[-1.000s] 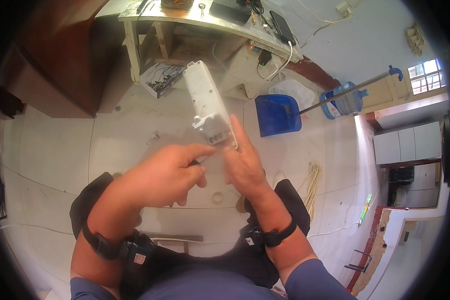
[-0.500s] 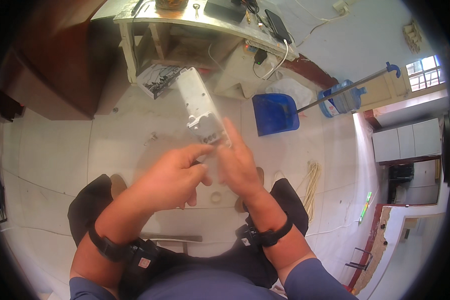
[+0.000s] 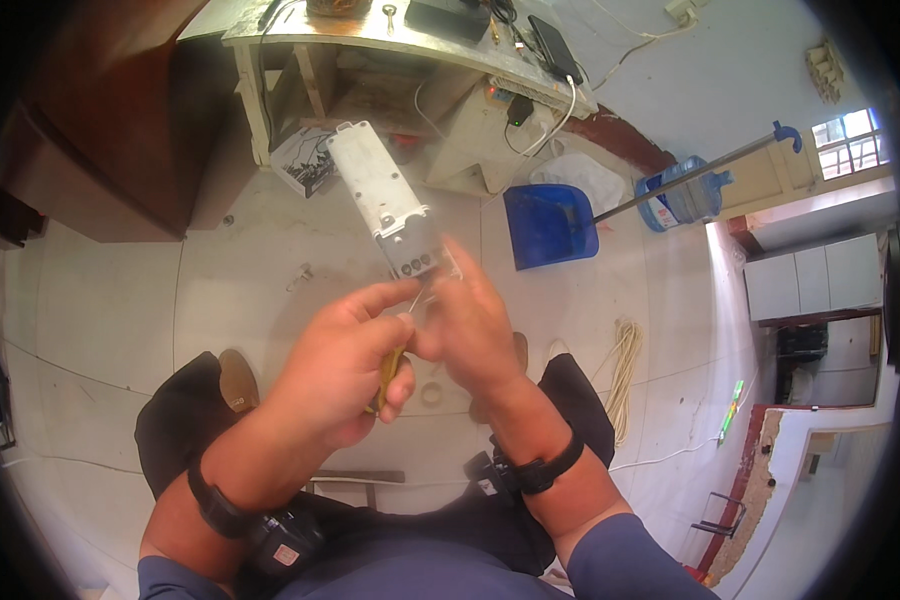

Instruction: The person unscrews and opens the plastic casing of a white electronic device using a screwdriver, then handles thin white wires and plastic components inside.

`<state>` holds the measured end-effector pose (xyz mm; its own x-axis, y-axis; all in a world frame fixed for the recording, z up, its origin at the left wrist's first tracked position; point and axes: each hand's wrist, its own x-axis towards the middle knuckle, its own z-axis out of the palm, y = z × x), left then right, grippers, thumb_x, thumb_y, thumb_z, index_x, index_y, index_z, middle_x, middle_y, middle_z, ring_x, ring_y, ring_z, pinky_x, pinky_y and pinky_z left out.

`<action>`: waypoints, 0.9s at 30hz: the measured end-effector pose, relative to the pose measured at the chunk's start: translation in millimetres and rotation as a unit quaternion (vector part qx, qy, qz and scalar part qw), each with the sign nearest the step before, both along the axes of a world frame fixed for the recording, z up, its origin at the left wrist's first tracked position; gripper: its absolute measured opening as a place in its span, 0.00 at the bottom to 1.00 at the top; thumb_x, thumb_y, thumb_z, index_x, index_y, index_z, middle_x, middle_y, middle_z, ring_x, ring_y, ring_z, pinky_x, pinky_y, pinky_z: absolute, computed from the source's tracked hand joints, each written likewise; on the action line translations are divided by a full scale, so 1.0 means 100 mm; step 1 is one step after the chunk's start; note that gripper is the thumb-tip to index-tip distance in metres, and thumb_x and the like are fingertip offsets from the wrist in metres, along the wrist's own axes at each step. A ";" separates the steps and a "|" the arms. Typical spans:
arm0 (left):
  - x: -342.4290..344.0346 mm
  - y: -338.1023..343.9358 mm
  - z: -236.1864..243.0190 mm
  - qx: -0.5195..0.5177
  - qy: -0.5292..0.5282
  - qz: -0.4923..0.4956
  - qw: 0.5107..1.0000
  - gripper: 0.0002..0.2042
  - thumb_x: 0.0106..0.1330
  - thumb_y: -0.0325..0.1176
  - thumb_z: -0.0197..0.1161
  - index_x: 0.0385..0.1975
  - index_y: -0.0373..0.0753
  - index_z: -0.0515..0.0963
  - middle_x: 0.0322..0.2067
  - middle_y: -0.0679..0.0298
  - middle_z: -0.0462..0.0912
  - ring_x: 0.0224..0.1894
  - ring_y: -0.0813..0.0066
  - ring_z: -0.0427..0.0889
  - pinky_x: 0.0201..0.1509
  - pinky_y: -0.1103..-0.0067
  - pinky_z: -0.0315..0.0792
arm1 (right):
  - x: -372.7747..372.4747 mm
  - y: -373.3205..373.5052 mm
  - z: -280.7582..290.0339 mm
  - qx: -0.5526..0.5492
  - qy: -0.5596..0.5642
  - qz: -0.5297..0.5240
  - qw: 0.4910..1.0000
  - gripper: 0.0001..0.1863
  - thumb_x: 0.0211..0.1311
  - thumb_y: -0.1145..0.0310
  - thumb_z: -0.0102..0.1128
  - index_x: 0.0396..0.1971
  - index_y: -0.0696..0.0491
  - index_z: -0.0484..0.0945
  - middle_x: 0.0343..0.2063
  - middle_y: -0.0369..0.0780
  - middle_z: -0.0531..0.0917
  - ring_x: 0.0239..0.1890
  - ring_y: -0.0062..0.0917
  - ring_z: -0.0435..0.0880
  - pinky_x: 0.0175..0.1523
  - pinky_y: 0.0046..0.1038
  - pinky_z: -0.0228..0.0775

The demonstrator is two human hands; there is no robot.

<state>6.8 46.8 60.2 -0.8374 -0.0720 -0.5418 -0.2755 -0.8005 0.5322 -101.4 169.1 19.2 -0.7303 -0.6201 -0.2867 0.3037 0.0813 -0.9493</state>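
Note:
In my left hand (image 3: 345, 345), fingers curled, is a screwdriver (image 3: 388, 378) with a yellow handle; its thin metal shaft points up toward my other hand. My right hand (image 3: 468, 325), partly blurred, is closed around the near end of a long white metal unit (image 3: 370, 178). That unit slants away to the upper left over the floor, with small screws or bumps on its face and several dark round holes by my fingers. The screwdriver tip is close to this near end; whether it touches cannot be made out.
A workbench (image 3: 440, 58) stands ahead, with a phone (image 3: 555, 50) on top. Below it lies a printed box (image 3: 305, 160). A blue long-handled dustpan (image 3: 550, 228) and a water jug (image 3: 685, 195) are at the right, with a cable coil (image 3: 625, 375) nearer. A brown cabinet (image 3: 100, 170) stands left.
The white unit has shifted left and slightly away, in my right hand. My left hand has turned, so the yellow screwdriver handle now shows below its fingers.

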 end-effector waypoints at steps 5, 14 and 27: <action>-0.01 0.02 0.01 -0.043 0.015 -0.012 0.999 0.23 0.71 0.26 0.49 0.66 0.31 0.62 0.30 0.56 0.81 0.13 0.77 0.72 0.12 0.81 0.66 | -0.02 -0.02 -0.01 -0.010 -0.031 0.008 0.999 0.29 0.72 0.66 0.40 0.70 0.63 0.57 0.33 0.38 0.78 0.15 0.14 0.70 0.20 0.20 0.65; 0.03 0.03 -0.03 -0.077 -0.004 -0.062 0.995 0.23 0.72 0.28 0.48 0.67 0.32 0.62 0.33 0.57 0.81 0.14 0.77 0.73 0.14 0.81 0.68 | 0.04 0.03 -0.10 0.031 0.086 -0.012 0.996 0.31 0.70 0.68 0.45 0.70 0.64 0.56 0.32 0.37 0.77 0.19 0.12 0.71 0.23 0.19 0.67; 0.06 -0.07 0.02 -0.237 0.001 -0.161 0.958 0.24 0.73 0.28 0.48 0.68 0.33 0.61 0.35 0.59 0.82 0.17 0.79 0.76 0.17 0.82 0.70 | 0.04 0.03 -0.04 0.072 0.162 0.015 0.984 0.29 0.71 0.69 0.46 0.69 0.64 0.59 0.31 0.39 0.77 0.20 0.15 0.72 0.25 0.22 0.68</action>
<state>13.1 40.0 61.8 -0.8586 -0.0479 -0.5104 -0.4661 -0.3419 0.8160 -97.6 172.0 15.1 -0.7795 -0.6132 -0.1278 -0.0182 0.2262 -0.9739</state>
